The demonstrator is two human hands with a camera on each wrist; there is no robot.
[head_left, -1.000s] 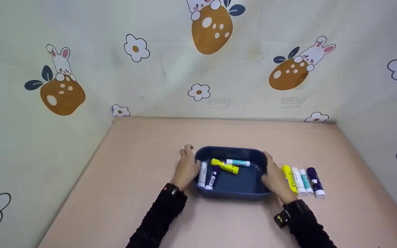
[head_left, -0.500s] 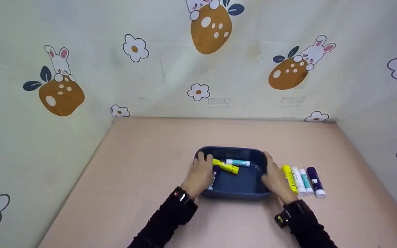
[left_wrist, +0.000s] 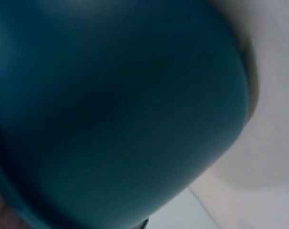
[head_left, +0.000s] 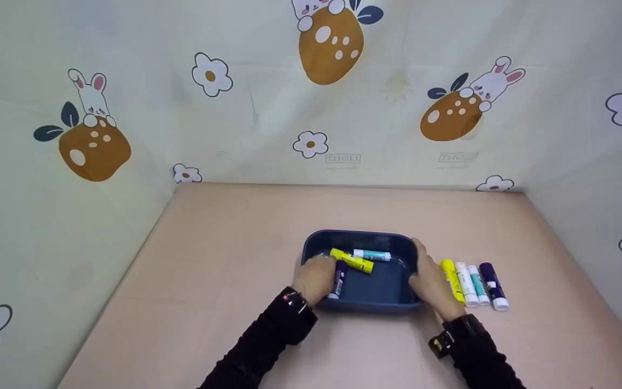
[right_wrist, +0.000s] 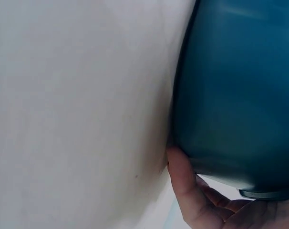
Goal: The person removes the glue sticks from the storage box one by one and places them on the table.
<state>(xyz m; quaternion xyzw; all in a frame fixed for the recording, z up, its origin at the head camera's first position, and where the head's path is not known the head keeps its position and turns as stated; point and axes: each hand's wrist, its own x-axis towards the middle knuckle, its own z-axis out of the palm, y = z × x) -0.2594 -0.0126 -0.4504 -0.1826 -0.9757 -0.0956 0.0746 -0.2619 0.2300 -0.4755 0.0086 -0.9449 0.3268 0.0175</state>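
A dark blue plastic bin (head_left: 378, 308) sits on the table with glue sticks lying inside. My left hand (head_left: 315, 279) reaches over its left end, fingers down inside and hidden, so I cannot tell whether they grip anything. A navy glue stick (head_left: 338, 280) lies right beside that hand. Farther in are a yellow glue stick (head_left: 358, 263) and a white-and-teal one (head_left: 372, 255). My right hand (head_left: 431, 281) grips the bin's right rim, thumb toward the inside. In the right wrist view, fingers (right_wrist: 182, 179) press against the bin's outer wall (right_wrist: 240, 105).
Right of the bin, a row of glue sticks lies on the table: yellow (head_left: 452, 281), white (head_left: 467, 284), teal-and-white (head_left: 478, 284) and navy (head_left: 493, 286). A patterned cloth wall (head_left: 257, 119) rises behind the pinkish table (head_left: 224, 243).
My left hand moved from the bin's left rim to inside it, covering the white glue stick there. The navy stick shifted slightly right. The right hand has kept its grip.
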